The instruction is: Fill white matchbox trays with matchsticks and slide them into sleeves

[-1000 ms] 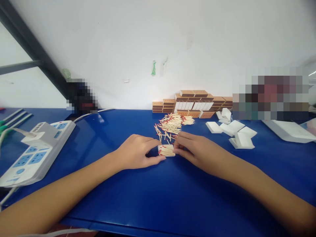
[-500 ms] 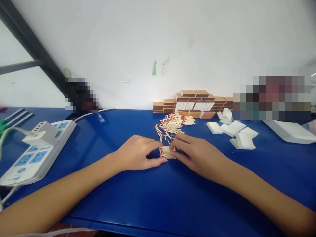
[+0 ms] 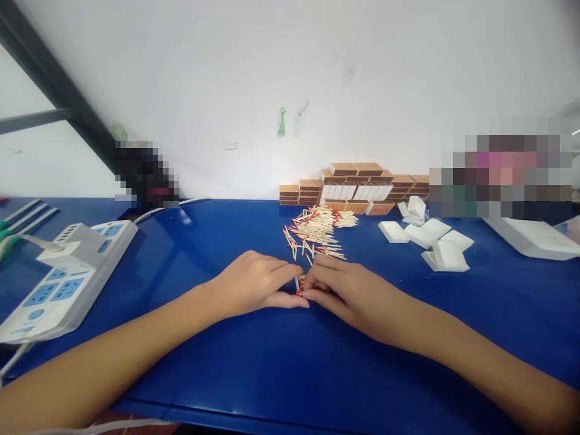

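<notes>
A small white matchbox tray [image 3: 298, 281] with red-tipped matches in it rests low over the blue table, mostly covered by fingers. My left hand [image 3: 254, 281] pinches its left end between thumb and forefinger. Over the tray's right part, my right hand [image 3: 347, 286] is closed, its thumb and fingertips down at the matches; whether it grips the tray or only matches is hidden. Just beyond my hands lies a loose pile of matches [image 3: 315, 225], with a few strays on its near side.
Stacked brown matchboxes [image 3: 353, 181] stand against the wall. Several white trays [image 3: 435, 232] lie at the right, near a larger white box [image 3: 534, 238]. On the left are a power strip [image 3: 67, 284] and a cable. The table's front edge [image 3: 181, 414] runs below my arms.
My right hand has moved slightly left and nearer, now covering most of the tray. My left hand still holds the tray's end. The view has shifted slightly.
</notes>
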Demonstrator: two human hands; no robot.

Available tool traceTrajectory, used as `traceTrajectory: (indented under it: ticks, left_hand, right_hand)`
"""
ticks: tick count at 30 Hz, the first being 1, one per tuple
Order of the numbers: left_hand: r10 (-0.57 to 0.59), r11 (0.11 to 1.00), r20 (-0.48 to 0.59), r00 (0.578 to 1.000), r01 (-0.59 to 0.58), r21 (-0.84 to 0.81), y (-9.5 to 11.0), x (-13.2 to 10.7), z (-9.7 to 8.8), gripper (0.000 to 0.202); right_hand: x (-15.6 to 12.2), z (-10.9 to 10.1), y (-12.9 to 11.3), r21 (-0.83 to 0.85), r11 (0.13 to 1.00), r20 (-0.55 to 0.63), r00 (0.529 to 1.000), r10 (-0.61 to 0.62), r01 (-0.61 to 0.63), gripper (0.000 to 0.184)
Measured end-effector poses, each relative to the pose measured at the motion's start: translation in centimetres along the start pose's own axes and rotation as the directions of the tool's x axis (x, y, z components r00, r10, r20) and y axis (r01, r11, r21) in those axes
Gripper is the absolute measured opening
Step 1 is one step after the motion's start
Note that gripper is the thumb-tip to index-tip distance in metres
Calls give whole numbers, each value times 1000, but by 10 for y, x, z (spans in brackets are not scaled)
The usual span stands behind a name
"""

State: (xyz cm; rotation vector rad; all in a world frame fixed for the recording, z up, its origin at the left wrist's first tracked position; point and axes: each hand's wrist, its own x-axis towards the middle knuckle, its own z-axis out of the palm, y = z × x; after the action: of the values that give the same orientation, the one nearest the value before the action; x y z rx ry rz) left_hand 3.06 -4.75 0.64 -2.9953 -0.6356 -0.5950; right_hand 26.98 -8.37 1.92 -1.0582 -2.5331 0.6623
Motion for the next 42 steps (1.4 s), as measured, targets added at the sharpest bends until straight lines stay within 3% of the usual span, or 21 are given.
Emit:
traceTrajectory:
  ticks: [4,10,13,17,19,24,26,32,42]
  left_hand:
    - [23,1000,-29,999,-23,9,1,1,0,46]
    - [44,998,-70,997,-41,47,-1,-2,3,46]
    - [28,1000,-82,996,-27,16,-1,-2,2,43]
    - [-76,992,-121,990,62,-114,3,0,-1,38]
    - [-117,983,-126,985,97,-155,5,1,-2,36]
    - [-93,987,-4,996,92,-131,4,0,1,38]
    - [-104,986,-2,995,103,-128,3,-1,1,38]
    - [-110,988,36,993,113,-108,-1,-1,1,40]
    - [-101,991,13,995,102,-85,-1,-2,0,39]
  right_hand:
    - [-2,1,-2,-94,995,10,1000,-23,24,16]
    - [-1,-2,2,-259,963,-90,991,-101,74,22]
    - [-2,-13,10,-232,969,-94,990,-109,84,20]
    - [-5,-33,30,-240,969,-292,956,-16,-57,21]
    - [-6,-39,40,-259,954,-328,943,61,-152,24]
    - [-6,-30,49,-251,936,-155,965,214,-247,28]
    - [-5,-24,48,-251,931,-118,963,243,-265,26]
    - [-4,-18,52,-240,930,-77,961,267,-278,25]
    - [-9,-30,56,-298,917,-82,964,252,-265,23]
